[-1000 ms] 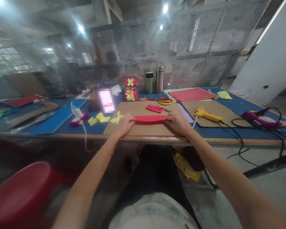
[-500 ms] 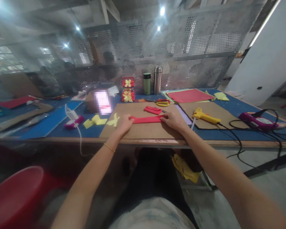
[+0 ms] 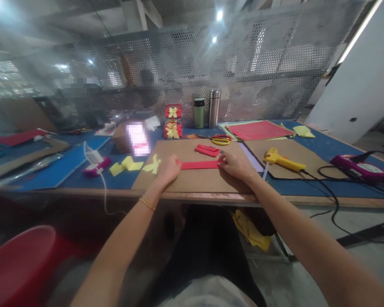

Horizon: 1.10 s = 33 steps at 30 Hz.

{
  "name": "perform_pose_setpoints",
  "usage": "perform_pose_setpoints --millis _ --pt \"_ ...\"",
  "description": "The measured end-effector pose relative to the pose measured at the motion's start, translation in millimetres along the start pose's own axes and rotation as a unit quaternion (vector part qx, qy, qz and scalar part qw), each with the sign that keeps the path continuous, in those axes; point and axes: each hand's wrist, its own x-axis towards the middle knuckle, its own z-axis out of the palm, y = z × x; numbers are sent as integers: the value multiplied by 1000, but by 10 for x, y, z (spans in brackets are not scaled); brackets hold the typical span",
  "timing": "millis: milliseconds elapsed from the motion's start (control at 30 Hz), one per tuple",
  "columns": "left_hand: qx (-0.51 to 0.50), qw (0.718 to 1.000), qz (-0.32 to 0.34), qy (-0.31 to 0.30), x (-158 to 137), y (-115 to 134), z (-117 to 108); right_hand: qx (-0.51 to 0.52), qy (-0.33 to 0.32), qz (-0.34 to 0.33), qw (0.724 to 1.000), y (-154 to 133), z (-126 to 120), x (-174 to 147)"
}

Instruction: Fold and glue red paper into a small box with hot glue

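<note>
A flat red strip [image 3: 199, 165], of felt or paper, stretches sideways just above the brown cardboard sheet [image 3: 192, 181]. My left hand [image 3: 169, 169] pinches its left end, and my right hand [image 3: 235, 164] grips the right end between thumb and fingers. Behind the strip lies a small folded red piece [image 3: 207, 150]. Left of my left hand is a yellow bow-shaped cutout [image 3: 152, 164]. Scissors with yellow and red handles [image 3: 222, 140] rest farther back on the cardboard's edge.
A yellow glue gun [image 3: 284, 160] with a black cord lies on the right, near a purple power strip [image 3: 358, 167]. At the back stand a green tumbler [image 3: 199, 113], a steel flask [image 3: 214, 109] and red boxes with yellow bows [image 3: 173, 129]. A lit phone [image 3: 138, 139] leans at left.
The red strip now looks straighter and flatter between my hands, lower toward the cardboard. Both hands keep hold of its ends. The view has shifted slightly.
</note>
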Motion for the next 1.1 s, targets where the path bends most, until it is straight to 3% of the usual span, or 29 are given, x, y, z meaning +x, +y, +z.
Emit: perform_pose_setpoints --millis 200,567,867,1100 --pt "-15 999 44 -27 -15 -26 -64 19 -5 -41 999 79 39 44" --pt "-44 987 145 -57 108 -186 -115 63 -7 -56 996 213 63 142" --pt "-112 980 146 -75 134 -260 -42 113 24 -92 989 304 130 48" --pt "-117 982 148 -30 -78 -165 -175 117 57 -150 980 205 54 -157"
